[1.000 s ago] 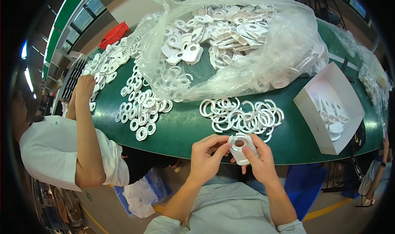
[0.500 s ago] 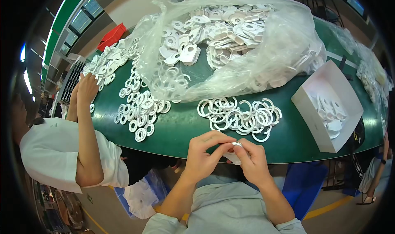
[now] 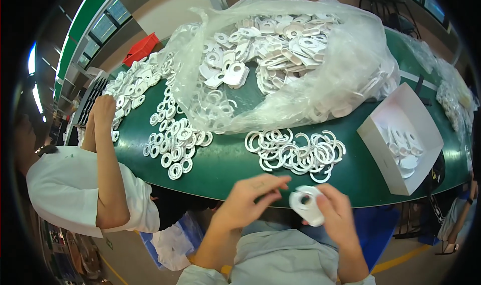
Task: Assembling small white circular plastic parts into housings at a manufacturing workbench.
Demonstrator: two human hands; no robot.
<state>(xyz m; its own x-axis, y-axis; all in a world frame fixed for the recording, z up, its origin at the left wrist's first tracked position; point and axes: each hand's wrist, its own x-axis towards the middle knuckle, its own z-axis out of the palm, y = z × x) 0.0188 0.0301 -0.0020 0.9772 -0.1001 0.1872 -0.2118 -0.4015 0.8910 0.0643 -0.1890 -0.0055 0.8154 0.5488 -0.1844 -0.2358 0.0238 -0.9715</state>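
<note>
Just beyond the table's near edge, my right hand (image 3: 336, 211) grips a flat white plastic piece (image 3: 312, 216) with a round hole at one end. The thumb lies on its face and the holed end points left and up. My left hand (image 3: 249, 199) is to the left of the piece and apart from it, thumb and forefinger spread with nothing between them. On the green table (image 3: 228, 169) ahead of both hands lies a loose heap of white open rings (image 3: 315, 154).
A large clear plastic bag (image 3: 358, 49) full of white holed pieces fills the table's middle. At right stands a white box (image 3: 380, 152) with white parts inside. Small white rings (image 3: 175, 138) lie left. Beyond them are a red bin (image 3: 141, 49) and a co-worker's arm (image 3: 107, 149).
My left hand has let go of the white piece and drawn away leftward. My right hand has moved right and down with it, turning its holed face into view. The whole view has shifted slightly.
</note>
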